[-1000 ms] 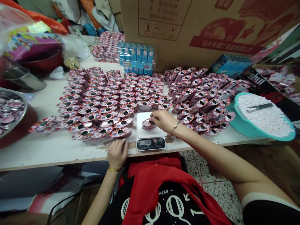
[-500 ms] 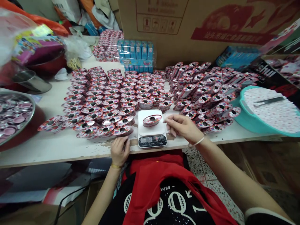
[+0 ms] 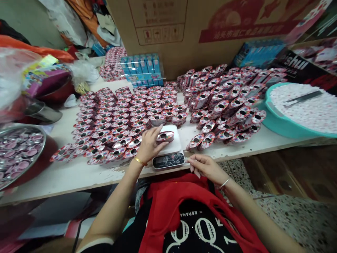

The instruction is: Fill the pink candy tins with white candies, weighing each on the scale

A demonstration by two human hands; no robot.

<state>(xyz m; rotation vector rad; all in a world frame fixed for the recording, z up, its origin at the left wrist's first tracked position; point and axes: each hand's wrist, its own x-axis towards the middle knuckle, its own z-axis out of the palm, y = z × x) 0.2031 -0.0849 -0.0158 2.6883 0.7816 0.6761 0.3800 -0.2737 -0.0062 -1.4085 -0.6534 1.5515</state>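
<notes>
A small red-and-pink printed pouch [image 3: 165, 136] with an oval top and a dark round hole stands on a white digital scale [image 3: 173, 149]. My left hand [image 3: 150, 144] reaches over the scale's left side, its thumb and fingers around the pouch's left end. To the right of the scale's display, above the table edge, my right hand [image 3: 204, 166] has its thumb and fingertips pinched together; anything between them is too small to make out. Rows of similar pouches [image 3: 119, 123] stand left of and behind the scale. More pouches [image 3: 221, 107] crowd together on the right, some leaning.
At right, a teal basin [image 3: 273, 121] holds small whitish pieces, with tweezers [image 3: 302, 98] lying on top. A metal-rimmed bowl [image 3: 50, 144] of small pink and silvery pieces sits at left. Blue packs [image 3: 142, 68] and a large cardboard box [image 3: 168, 52] stand behind.
My left hand has risen from the table edge to the pouch on the scale. My right hand has drawn back towards me, and two pouches now stand at the right group's front left.
</notes>
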